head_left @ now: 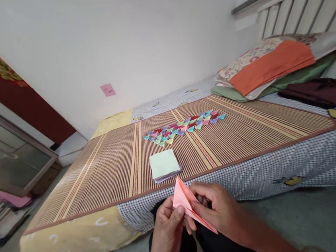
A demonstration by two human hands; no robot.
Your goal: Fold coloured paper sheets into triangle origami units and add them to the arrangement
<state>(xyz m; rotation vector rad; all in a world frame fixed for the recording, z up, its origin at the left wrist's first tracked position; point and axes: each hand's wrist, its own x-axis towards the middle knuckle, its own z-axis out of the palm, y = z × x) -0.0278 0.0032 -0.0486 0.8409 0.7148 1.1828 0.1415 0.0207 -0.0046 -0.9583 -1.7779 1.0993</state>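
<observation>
A pink sheet of origami paper point(182, 197), folded into a pointed shape with an opened flap, is held between my two hands above my lap. My left hand point(170, 227) pinches its lower left part, thumb on top. On the right side, my right hand point(220, 209) grips the paper, some of its fingers hidden behind or inside the fold. Just beyond my hands lies a stack of square paper point(164, 163), pale green on top. Farther back, many small folded paper pieces point(183, 129) in several colours stand in close rows on the mat.
A striped bamboo mat point(109, 169) covers the bed, over a checked and yellow sheet point(77, 237). Pillows point(270, 65) and a dark folded cloth point(322, 93) lie at the right. A white wall point(151, 35) rises behind; a glass-fronted cabinet point(10, 152) stands left.
</observation>
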